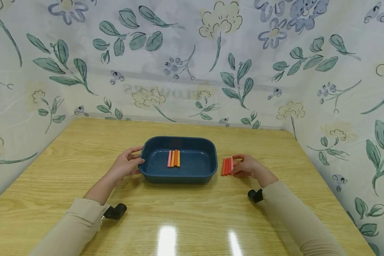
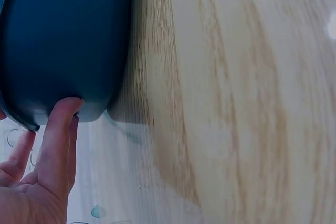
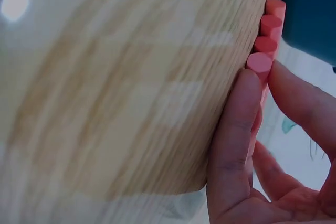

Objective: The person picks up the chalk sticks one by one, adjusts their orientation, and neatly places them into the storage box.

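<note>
Premises: a screened tabletop booth, indoors by appearance; whether within a home, office or lab cannot be determined. Grounds: a wood-grain table [image 1: 198,209] is bounded at the back and both sides by pale sheeting [image 1: 185,35] printed with flowers and leaves (faint lettering [image 1: 161,89] on it reads backwards). Two bright glare patches [image 1: 167,240] show on the table's glossy near surface.

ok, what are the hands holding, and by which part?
Left hand: the blue bin, by its left end. Right hand: the pink stick outside the bin, apparently pinched at its near end.
</note>
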A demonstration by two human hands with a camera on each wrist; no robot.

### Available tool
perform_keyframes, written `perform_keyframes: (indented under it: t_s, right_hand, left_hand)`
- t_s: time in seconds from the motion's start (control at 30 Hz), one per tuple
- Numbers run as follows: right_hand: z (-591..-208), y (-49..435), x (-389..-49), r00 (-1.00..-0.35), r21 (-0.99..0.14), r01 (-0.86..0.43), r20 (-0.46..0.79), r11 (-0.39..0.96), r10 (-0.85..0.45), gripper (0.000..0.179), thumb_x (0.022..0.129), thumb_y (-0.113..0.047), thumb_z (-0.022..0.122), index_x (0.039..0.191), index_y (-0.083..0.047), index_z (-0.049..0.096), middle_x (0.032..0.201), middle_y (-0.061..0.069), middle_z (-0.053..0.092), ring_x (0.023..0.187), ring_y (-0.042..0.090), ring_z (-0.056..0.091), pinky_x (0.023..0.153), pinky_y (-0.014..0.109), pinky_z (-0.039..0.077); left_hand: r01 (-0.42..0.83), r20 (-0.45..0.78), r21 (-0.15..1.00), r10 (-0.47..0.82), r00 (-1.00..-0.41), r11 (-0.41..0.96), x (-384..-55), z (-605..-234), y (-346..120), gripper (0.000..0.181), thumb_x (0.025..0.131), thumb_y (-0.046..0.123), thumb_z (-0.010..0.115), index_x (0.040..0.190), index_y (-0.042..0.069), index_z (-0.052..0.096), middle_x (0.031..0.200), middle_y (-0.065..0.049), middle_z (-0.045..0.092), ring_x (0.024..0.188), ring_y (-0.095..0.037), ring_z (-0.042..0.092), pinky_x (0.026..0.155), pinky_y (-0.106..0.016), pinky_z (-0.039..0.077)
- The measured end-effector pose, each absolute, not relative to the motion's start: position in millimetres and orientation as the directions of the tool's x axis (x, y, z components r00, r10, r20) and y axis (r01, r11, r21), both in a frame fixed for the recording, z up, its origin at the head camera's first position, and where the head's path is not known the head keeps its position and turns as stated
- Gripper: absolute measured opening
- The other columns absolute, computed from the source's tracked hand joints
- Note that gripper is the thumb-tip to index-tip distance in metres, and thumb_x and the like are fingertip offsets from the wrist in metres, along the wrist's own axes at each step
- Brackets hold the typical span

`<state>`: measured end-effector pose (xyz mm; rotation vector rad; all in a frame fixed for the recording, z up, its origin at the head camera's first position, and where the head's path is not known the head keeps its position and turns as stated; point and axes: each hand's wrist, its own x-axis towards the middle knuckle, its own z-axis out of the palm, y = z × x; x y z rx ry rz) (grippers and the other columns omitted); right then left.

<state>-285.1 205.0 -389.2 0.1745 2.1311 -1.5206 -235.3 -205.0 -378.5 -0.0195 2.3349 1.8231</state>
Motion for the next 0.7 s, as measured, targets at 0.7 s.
perform_keyframes:
  t_s: [0.7]
  right_hand:
    - [-385.5, 207.3, -284.6, -0.900, -0.898, 0.434, -0.436, 0.069, -0.023, 0.059, 0.090, -0.002, 0.057, 0.141, -0.005, 0.028, 0.101, 0.015, 0.056, 0.068, 0.017, 0.062, 0.067, 0.031, 0.056]
  left_hand:
    - [-0.114, -0.143, 0.961, 0.104, -0.984, 0.251, -234.7, -378.7, -203.9, 0.056, 0.095, 0.006, 0.048, 0.145, 0.000, 0.024, 0.135, -0.033, 0.033, 0.110, -0.041, 0.052, 0.078, -0.041, 0.054]
